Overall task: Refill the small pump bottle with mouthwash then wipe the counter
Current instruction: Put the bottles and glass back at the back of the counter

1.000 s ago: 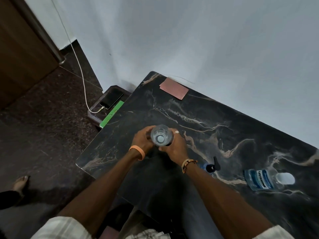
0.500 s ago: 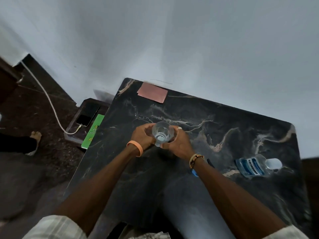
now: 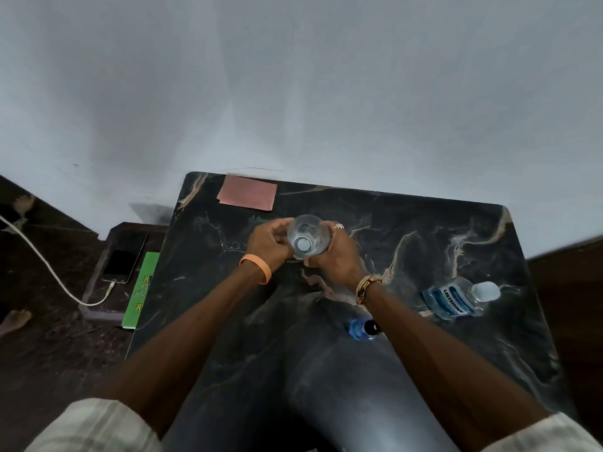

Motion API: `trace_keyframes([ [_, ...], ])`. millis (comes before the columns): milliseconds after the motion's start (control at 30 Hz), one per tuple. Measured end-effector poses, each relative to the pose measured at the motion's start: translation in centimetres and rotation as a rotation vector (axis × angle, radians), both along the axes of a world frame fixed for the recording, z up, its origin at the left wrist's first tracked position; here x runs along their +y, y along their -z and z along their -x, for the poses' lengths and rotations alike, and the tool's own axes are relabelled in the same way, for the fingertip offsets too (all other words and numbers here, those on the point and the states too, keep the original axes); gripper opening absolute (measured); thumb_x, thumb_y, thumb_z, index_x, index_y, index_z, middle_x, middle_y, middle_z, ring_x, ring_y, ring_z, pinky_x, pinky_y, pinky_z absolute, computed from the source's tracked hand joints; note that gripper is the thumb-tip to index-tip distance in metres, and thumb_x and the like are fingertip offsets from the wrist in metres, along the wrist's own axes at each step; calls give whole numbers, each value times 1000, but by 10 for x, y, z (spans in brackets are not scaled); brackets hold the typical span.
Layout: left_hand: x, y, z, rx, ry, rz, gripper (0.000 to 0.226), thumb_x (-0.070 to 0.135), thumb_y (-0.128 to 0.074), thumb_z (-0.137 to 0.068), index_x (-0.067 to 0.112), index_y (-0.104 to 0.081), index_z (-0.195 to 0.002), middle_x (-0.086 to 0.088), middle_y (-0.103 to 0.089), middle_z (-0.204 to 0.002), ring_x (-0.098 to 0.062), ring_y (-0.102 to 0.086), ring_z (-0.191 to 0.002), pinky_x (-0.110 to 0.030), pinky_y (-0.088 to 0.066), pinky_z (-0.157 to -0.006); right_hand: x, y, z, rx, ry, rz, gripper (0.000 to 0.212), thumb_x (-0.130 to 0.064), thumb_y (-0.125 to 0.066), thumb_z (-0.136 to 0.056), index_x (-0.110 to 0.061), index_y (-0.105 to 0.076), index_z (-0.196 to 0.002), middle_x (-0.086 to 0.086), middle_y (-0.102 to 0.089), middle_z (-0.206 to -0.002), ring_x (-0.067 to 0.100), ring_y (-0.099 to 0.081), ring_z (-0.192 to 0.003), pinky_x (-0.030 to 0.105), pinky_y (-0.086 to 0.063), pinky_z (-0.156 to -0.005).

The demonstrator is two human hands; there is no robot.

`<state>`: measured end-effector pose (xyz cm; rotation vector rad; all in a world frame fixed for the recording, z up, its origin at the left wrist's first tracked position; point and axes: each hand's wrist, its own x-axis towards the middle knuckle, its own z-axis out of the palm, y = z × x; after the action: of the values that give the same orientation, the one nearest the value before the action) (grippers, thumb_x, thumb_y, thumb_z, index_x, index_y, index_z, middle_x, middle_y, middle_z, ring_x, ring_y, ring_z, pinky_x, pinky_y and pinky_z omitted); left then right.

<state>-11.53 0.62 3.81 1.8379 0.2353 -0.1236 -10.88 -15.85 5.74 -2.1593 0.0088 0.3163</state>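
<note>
**Over the table's middle, both hands close on a clear container**

Above the middle of the dark marbled table [image 3: 424,230], the left hand [image 3: 269,243] and the right hand [image 3: 339,259] hold a clear container [image 3: 308,239] between them. It is seen from straight above, so it shows only as a round rim with a pale disc inside. Each grip is curled round its wall, left hand on the left side, right hand on the right. Whether this is the body of the pump bottle cannot be told from this angle.

Right of the container and nearer the person, the mouthwash bottle [image 3: 453,300] lies on its side, well apart from both hands. Its long axis runs roughly left to right, with the white cap [image 3: 486,291] pointing away from the container. The right hand is the nearer one, so fetching the bottle probably falls to it while the left steadies the container. The bottle would first have to be stood up and uncapped.

Nearer the person than the container, a small blue piece with a black pump top [image 3: 359,328] lies just beside the right forearm. Beyond the container, by the wall, sits a pink cloth [image 3: 247,192], likely meant for the wiping.
</note>
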Motion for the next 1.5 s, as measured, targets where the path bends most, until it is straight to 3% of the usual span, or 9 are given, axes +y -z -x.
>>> trace_keyframes([
  [167,-28,-16,-45,87,17,16,59,-8,-80,-62,9,-65,-117,-6,-72,-105,-21,-68,-96,-41,-58,-82,-22,-16,-40,54,37,65,75,-13,-92,-57,-18,-52,-119,-10,-56,-101,13,-58,-95,17,-47,-69],
  [300,-56,-29,-80,118,43,39,61,-8,-80,-61,12,-64,-116,-4,-71,-108,-20,-67,-97,-41,-58,-82,-50,-26,-70,47,85,114,77,-14,-93,-56,-14,-54,-123,-12,-55,-96,2,-54,-80,4,-39,-54],
  [333,-64,-31,-89,131,56,53,63,-9,-80,-60,12,-63,-118,-5,-69,-111,-22,-66,-99,-41,-58,-83,-58,-27,-77,40,94,139,76,-14,-93,-56,-13,-55,-122,-10,-58,-98,3,-55,-81,3,-40,-56],
  [433,-85,-37,-110,152,78,88,66,-10,-79,-61,9,-60,-121,-8,-66,-118,-26,-62,-106,-45,-56,-85,-78,-28,-98,31,130,190,83,-13,-94,-55,-11,-53,-128,5,-62,-120,20,-60,-103,23,-52,-81],
  [500,-98,-38,-121,149,85,89,66,-11,-78,-61,9,-60,-121,-9,-66,-120,-27,-62,-107,-47,-56,-85,-88,-25,-109,15,167,209,85,-15,-94,-53,-12,-52,-128,6,-61,-122,23,-60,-106,33,-55,-89],
  [733,-129,-26,-150,181,136,57,72,-12,-73,-62,11,-56,-128,-7,-61,-127,-20,-53,-103,-49,-55,-87,-117,1,-140,79,258,182,90,-13,-95,-50,-14,-52,-129,6,-61,-124,18,-57,-100,27,-53,-81],
  [1133,-146,-4,-170,219,96,66,66,-10,-71,-63,11,-59,-124,-4,-64,-113,-36,-60,-105,-56,-53,-86,-131,25,-163,110,258,179,93,-10,-94,-51,-14,-50,-132,6,-60,-125,21,-58,-103,30,-54,-80],
  [1300,-146,2,-170,208,93,66,65,-14,-70,-62,10,-60,-122,-3,-65,-114,-21,-59,-99,-48,-56,-84,-130,31,-162,115,253,178,91,-8,-94,-52,-13,-50,-132,7,-60,-126,24,-59,-108,32,-55,-83],
  [1500,-144,9,-167,231,116,61,70,-16,-68,-62,8,-57,-127,-6,-63,-122,-18,-56,-104,-44,-54,-91,-127,39,-158,138,231,198,92,-9,-93,-55,-11,-49,-135,8,-59,-128,27,-59,-113,32,-55,-87],
])
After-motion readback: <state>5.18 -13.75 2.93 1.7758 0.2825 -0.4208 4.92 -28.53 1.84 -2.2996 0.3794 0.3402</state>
